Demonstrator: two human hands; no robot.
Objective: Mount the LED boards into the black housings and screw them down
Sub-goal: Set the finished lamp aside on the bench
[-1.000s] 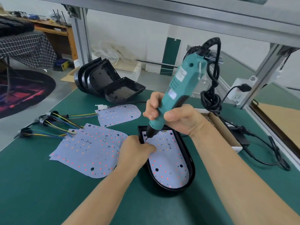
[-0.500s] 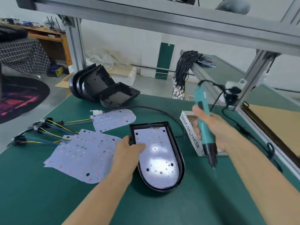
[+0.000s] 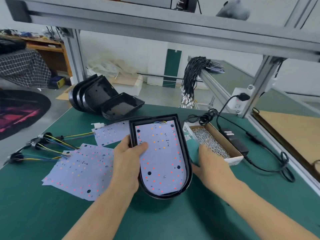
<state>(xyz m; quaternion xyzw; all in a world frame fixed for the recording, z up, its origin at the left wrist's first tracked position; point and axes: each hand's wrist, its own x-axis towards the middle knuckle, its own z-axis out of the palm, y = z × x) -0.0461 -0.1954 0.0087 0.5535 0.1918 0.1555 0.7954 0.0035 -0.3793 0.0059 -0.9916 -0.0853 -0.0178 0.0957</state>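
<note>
At the centre of the frame, your left hand [image 3: 127,158] grips the left rim of the black housing [image 3: 187,163], thumb pressed on the LED board [image 3: 161,153] seated inside it. Your right hand [image 3: 210,163] steadies the right wall; whether its fingers curl under, I cannot tell. The housing looks rigid and light, so hold it by the rim; the thin board likely flexes. At upper left lean about four empty housings [image 3: 107,99]; several loose boards [image 3: 81,168] lie at left, and one box of screws [image 3: 223,144] sits at right.

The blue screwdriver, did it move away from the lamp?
Yes. It left the black housing rightward toward the screw box and is now out of sight; the right hand shows none.
</note>
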